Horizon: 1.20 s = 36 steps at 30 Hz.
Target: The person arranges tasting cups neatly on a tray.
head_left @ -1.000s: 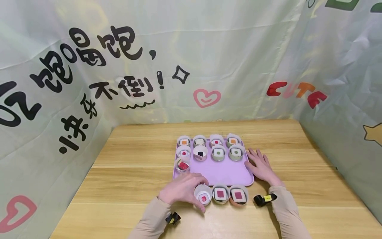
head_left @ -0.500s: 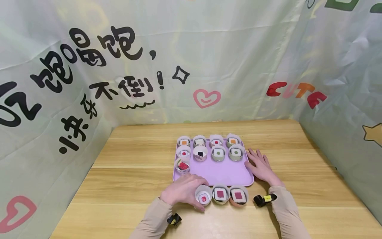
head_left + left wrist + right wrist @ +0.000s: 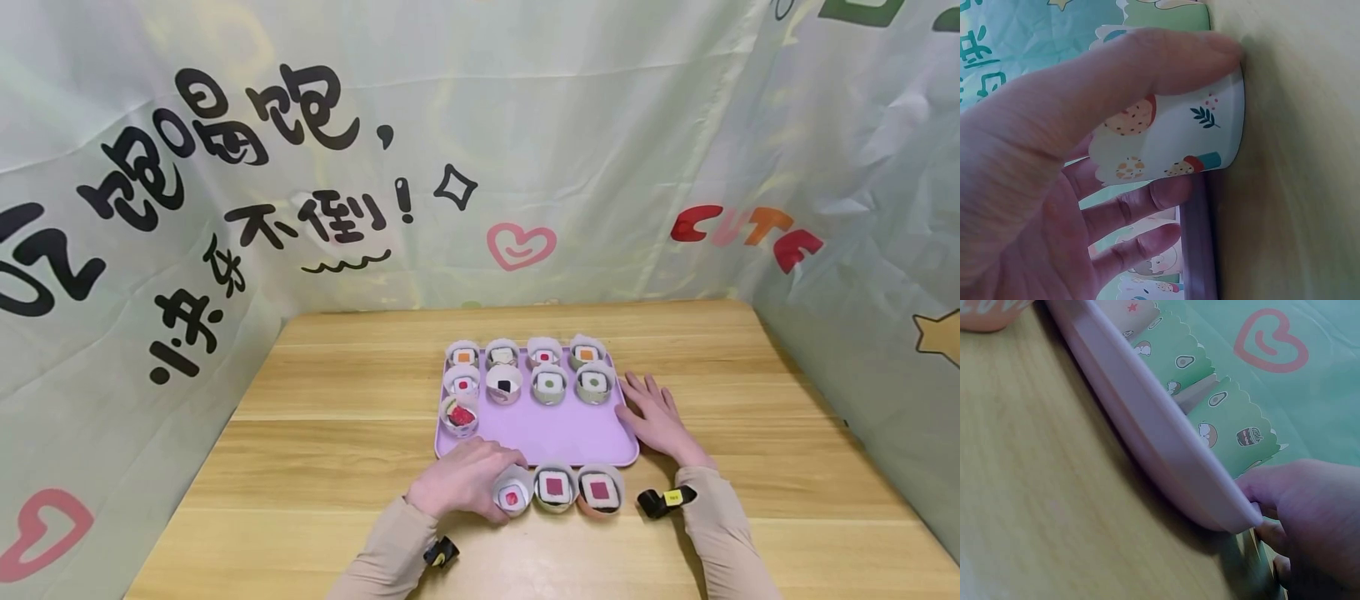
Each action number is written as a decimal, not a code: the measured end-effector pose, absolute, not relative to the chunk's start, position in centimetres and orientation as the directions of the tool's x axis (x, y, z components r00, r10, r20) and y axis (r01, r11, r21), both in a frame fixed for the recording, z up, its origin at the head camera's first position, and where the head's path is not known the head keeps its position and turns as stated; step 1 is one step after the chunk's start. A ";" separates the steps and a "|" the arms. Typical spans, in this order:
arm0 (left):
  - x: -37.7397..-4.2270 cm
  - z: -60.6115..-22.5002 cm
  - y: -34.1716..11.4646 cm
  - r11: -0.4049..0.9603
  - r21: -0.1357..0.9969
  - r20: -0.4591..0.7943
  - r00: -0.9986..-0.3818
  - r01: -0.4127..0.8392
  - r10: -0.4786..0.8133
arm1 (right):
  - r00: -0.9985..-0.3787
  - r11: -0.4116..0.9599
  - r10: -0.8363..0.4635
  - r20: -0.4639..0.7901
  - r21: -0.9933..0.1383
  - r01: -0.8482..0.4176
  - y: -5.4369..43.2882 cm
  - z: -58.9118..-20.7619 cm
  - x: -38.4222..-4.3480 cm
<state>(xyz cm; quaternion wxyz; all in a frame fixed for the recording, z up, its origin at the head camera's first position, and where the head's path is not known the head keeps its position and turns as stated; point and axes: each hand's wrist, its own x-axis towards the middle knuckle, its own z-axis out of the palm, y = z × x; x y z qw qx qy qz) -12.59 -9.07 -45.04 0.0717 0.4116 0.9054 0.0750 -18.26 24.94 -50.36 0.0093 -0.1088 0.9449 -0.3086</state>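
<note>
My left hand (image 3: 467, 479) grips a white paper baking cup (image 3: 512, 492) at the near left edge of the tray, thumb on its near side and fingers on its far side. Printed with small treats, the cup (image 3: 1175, 134) fills much of the left wrist view. Inside it sits a white sushi-like piece with a red centre. Two more cups (image 3: 555, 487) (image 3: 600, 492) holding pieces with dark red centres stand beside it on the table. My right hand (image 3: 662, 423) rests at the right side of the purple tray (image 3: 558, 433), fingers stretched out, thumb touching the rim.
Two full rows of filled cups (image 3: 550, 385) stand on the tray's far half, with one more cup (image 3: 459, 415) at the left of a third row. A printed cloth (image 3: 600, 150) surrounds the wooden table (image 3: 337, 417) at the back and sides.
My left hand has shifted slightly right and its thumb has drawn in against the white cup. The right hand, the tray and the other cups stay in place.
</note>
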 end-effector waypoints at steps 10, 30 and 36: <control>-12.8 -45.2 -9.3 0.614 0.270 -0.037 -0.629 0.742 0.776 | -0.976 0.786 -0.210 0.047 -0.586 -0.197 24.9 -50.4 -18.2; -13.1 -44.0 -10.8 0.598 0.535 -0.043 -0.688 0.596 0.724 | -0.977 0.781 -0.210 0.040 -0.594 -0.192 24.9 -50.2 -18.1; -13.2 -43.8 -11.2 0.549 0.542 0.066 -0.683 0.636 0.727 | -0.976 0.780 -0.212 0.046 -0.594 -0.197 24.9 -50.2 -18.2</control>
